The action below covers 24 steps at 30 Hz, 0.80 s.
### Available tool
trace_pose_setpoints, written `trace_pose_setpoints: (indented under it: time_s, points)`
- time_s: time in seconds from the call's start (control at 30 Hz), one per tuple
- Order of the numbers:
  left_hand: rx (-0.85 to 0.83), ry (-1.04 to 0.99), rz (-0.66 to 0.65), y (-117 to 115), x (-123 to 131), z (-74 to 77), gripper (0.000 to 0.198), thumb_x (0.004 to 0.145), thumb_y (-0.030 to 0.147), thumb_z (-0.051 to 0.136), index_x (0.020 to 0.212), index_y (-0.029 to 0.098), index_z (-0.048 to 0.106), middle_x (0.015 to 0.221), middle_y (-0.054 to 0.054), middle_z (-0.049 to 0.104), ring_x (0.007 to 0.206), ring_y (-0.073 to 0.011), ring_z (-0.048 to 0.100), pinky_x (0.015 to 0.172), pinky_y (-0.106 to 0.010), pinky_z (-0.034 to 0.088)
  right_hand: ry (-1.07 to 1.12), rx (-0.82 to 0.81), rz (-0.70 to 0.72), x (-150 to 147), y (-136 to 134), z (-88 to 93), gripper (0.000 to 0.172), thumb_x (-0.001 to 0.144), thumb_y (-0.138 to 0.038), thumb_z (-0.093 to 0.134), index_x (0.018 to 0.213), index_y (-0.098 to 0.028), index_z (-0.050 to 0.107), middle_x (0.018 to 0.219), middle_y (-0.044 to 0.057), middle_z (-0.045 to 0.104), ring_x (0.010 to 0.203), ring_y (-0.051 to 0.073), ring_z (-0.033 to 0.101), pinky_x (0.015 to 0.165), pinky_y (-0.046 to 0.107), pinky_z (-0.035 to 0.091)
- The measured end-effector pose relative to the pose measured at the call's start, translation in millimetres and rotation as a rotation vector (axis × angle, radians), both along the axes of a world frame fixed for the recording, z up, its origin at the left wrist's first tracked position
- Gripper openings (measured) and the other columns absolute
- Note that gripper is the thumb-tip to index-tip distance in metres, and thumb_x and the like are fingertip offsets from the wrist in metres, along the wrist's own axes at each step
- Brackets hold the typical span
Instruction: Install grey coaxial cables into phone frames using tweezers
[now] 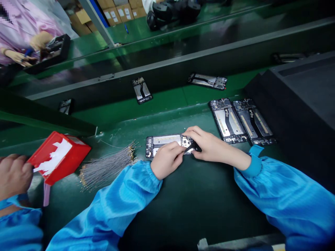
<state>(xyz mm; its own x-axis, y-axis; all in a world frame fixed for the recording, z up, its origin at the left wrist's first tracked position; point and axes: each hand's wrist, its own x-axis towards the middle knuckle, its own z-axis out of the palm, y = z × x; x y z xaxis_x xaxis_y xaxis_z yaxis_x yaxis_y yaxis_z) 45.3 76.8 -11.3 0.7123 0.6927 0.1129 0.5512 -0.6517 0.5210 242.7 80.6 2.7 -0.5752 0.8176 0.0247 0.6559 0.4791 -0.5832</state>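
An opened phone (167,139) lies crosswise on the green bench, its metal frame and circuit board facing up. My right hand (210,145) is closed around black tweezers (194,147), with fingers also at the phone's far edge. The tweezers slant down to the board end of the phone. Pinched close to their tip, my left hand (169,159) rests over the phone's near edge; whatever its fingertips hold is hidden. Left of it sits a bundle of thin grey cables (107,168) with gold-coloured ends.
Two more opened phones (228,122) (253,122) lie side by side at right, beside a large black box (295,104). Others lie on the lower green strip behind. A co-worker's hand (14,176) is by a red bin (61,157) at left. Across the line, another person handles a black tray (56,54).
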Motion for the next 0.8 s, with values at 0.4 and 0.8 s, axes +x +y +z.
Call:
trace_pose_setpoints:
  time_s: [0.4, 0.8]
  points:
    - [0.047, -0.096, -0.090, -5, -8, -8.9, 0.029, 0.084, 0.014, 0.039, 0.101, 0.019, 0.062, 0.076, -0.003, 0.055, 0.071, -0.0135, 0.050, 0.067, -0.028, 0.041, -0.097, -0.084, 0.058, -2, 16, 2.5, 0.056, 0.068, -0.020, 0.059, 0.120, -0.018, 0.038, 0.111, 0.010, 0.041, 0.088, 0.022, 0.053, 0.072, 0.035, 0.047]
    - [-0.031, -0.106, -0.052, -9, -5, -0.7, 0.026, 0.083, 0.013, 0.041, 0.097, 0.017, 0.063, 0.075, -0.003, 0.057, 0.071, -0.0139, 0.052, 0.067, -0.030, 0.039, -0.085, -0.135, 0.032, -1, 14, 1.8, 0.056, 0.069, -0.022, 0.059, 0.120, -0.021, 0.037, 0.113, 0.008, 0.039, 0.090, 0.021, 0.051, 0.072, 0.033, 0.047]
